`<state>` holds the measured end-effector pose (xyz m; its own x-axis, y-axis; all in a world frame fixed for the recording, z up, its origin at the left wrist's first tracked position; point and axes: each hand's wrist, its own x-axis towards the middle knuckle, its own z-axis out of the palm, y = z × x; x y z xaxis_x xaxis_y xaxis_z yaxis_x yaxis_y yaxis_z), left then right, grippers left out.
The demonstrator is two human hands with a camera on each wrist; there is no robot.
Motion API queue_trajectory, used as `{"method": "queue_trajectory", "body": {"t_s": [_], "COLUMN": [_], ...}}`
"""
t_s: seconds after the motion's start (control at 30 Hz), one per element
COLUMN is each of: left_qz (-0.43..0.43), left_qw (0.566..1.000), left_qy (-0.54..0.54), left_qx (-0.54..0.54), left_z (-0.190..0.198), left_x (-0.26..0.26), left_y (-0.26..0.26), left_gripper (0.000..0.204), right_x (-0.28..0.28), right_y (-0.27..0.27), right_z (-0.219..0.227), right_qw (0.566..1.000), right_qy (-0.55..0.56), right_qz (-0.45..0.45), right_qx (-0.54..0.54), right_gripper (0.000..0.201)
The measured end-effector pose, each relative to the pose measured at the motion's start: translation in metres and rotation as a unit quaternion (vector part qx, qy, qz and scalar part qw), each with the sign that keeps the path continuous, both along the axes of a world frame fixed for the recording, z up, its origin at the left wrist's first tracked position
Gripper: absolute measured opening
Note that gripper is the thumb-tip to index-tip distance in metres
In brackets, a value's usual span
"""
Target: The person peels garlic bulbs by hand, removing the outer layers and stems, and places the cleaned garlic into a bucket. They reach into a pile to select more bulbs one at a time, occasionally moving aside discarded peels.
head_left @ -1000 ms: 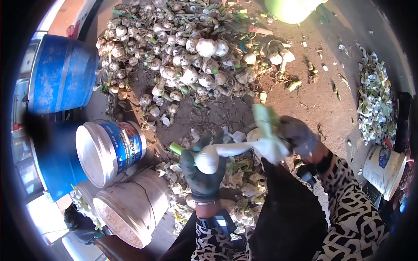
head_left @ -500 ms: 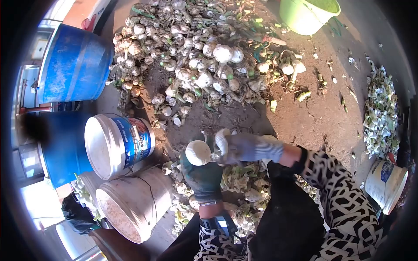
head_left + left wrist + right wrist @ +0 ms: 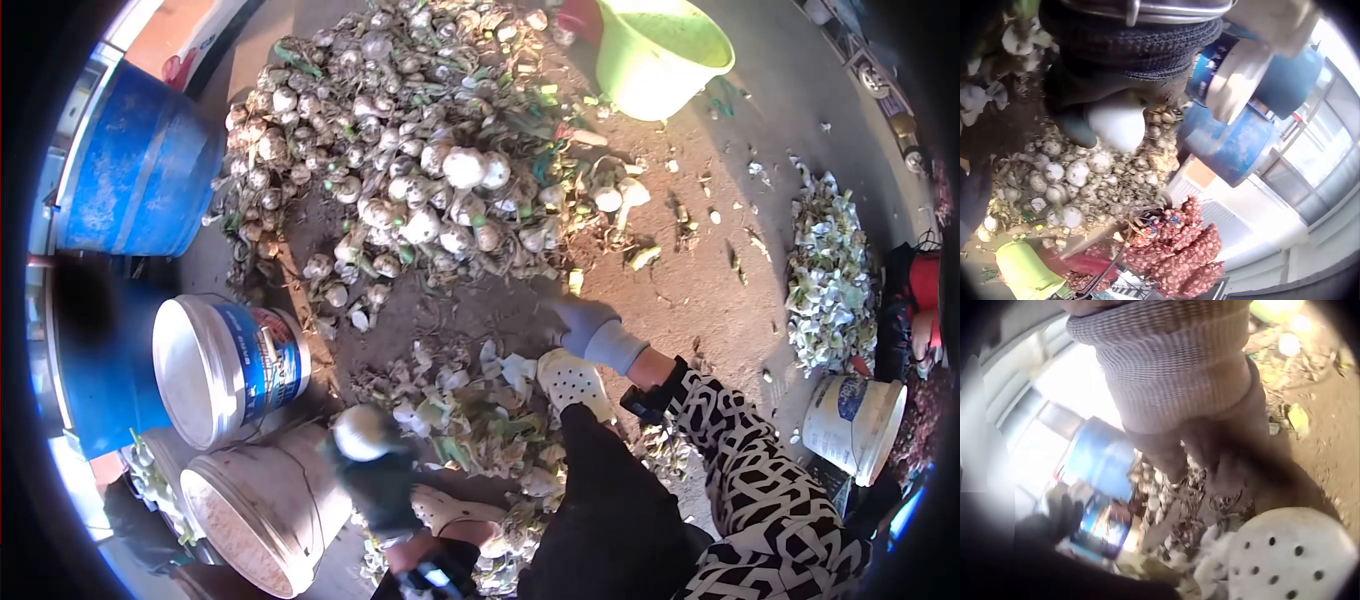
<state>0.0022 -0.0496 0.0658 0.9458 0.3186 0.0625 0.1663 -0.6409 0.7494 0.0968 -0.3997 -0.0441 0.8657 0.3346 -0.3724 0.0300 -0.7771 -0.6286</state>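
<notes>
A peeled white garlic bulb (image 3: 362, 433) is gripped in my gloved left hand (image 3: 378, 487), beside the tipped white bucket in the head view. The left wrist view shows the bulb (image 3: 1117, 125) with dark glove fingers (image 3: 1077, 129) curled against its side. My right hand (image 3: 592, 332), in a pale glove, is apart from the left, low over the bare ground just beyond a white clog (image 3: 575, 385). Its fingers hang loosely in the right wrist view, blurred and in shadow, with nothing seen in them. A large heap of unpeeled garlic (image 3: 400, 190) lies ahead.
Peeled skins (image 3: 480, 420) cover the floor around my feet. On the left are a lidded white bucket (image 3: 200, 370), a tipped bucket (image 3: 240, 520) and blue barrels (image 3: 140, 160). A green tub (image 3: 660, 60) stands at the back; a skin pile (image 3: 830, 275) and another bucket (image 3: 850, 425) are right.
A second ago my right hand was pulling skin from the bulb; half a second ago it was at the bulb. Both hands have since separated, the left moving toward the buckets with the bulb.
</notes>
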Motion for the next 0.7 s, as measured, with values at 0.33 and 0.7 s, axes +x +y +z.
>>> {"method": "queue_trajectory", "body": {"t_s": [0.33, 0.7], "left_qz": [-0.119, -0.133], "left_qw": [0.635, 0.948], "left_qy": [-0.138, -0.015], "left_qx": [-0.750, -0.289], "left_z": [0.110, -0.008], "left_x": [-0.030, 0.055], "left_y": [0.102, -0.144], "left_gripper": [0.065, 0.071], "right_x": [0.117, 0.016], "right_y": [-0.003, 0.044], "right_z": [-0.037, 0.099], "right_qw": [0.947, 0.804], "right_qy": [0.009, 0.140], "right_qz": [-0.320, -0.202], "right_qx": [-0.014, 0.541], "right_gripper": [0.053, 0.020]}}
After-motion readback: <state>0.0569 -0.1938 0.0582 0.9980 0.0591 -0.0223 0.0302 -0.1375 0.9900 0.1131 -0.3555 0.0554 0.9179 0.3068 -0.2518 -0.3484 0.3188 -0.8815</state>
